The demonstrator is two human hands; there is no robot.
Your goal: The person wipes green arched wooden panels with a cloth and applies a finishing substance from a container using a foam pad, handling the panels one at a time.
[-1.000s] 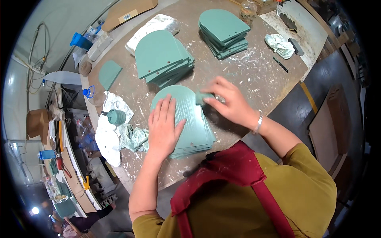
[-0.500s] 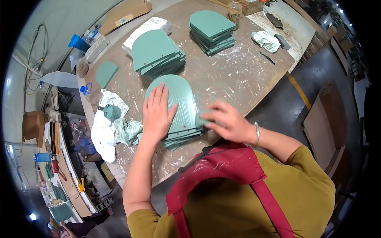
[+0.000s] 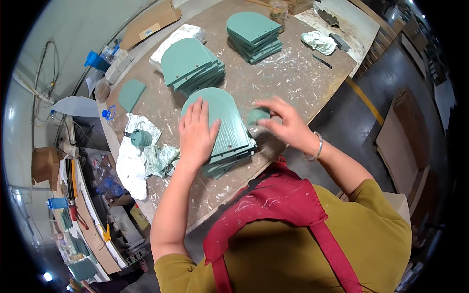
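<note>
My left hand (image 3: 196, 136) lies flat, fingers stretched out, on the top green round-ended panel (image 3: 225, 128) of a near stack. That panel has a streaky, shiny face and small holes along its straight end. To the right of the stack, my right hand (image 3: 289, 124) pinches a small green pad (image 3: 258, 115), held apart from the panel's edge; its exact kind I cannot make out. Behind stand a second stack of green panels (image 3: 188, 63) and a third stack (image 3: 253, 31) farther right.
At the left of the table lie a white cloth (image 3: 131, 168), a green-smeared cloth (image 3: 160, 160), a small green tub (image 3: 140, 138) and a green offcut (image 3: 131, 94). A jar (image 3: 278, 12), a white rag (image 3: 318, 43) and a black knife-like tool (image 3: 322, 61) are at the far right.
My right hand has moved away from the panel's right edge, up and to the right, with the green pad. My left hand stays flat on the panel.
</note>
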